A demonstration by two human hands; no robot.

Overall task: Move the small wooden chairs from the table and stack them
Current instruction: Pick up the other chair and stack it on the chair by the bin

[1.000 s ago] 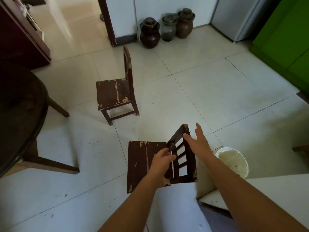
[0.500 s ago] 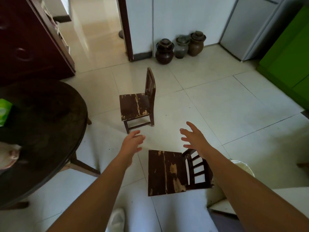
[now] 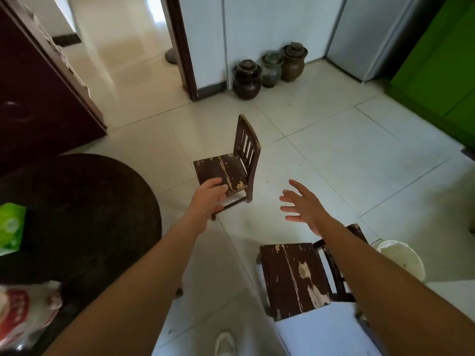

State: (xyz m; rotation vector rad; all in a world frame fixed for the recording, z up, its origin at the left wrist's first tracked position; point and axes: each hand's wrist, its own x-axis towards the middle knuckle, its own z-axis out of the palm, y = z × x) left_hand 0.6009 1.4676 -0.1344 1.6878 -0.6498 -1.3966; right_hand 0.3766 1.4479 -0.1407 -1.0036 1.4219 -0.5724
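Table [image 3: 84, 201], round, dark wood, at far left; on its near edge a green packet [image 3: 10, 228] and a red-and-white plastic bag [image 3: 24, 312]. Left hand [image 3: 209, 197], empty, fingers loosely curled and partly spread, in front of the front edge of the far chair's seat; contact cannot be told. Far chair [image 3: 231, 168], small, dark, paint worn, upright on the tiled floor [image 3: 347, 155] at centre, slatted back to the right. Jars [image 3: 268, 70], three, lidded, against the wall behind it. Right hand [image 3: 304, 208], empty, fingers splayed wide, in the air between the two chairs. Near chair [image 3: 295, 276], same type, on the floor at lower right, partly under the right forearm, well apart from the far one; unstacked. Bucket [image 3: 403, 258], white, just beside its back. Cabinet [image 3: 442, 65], green, far right.
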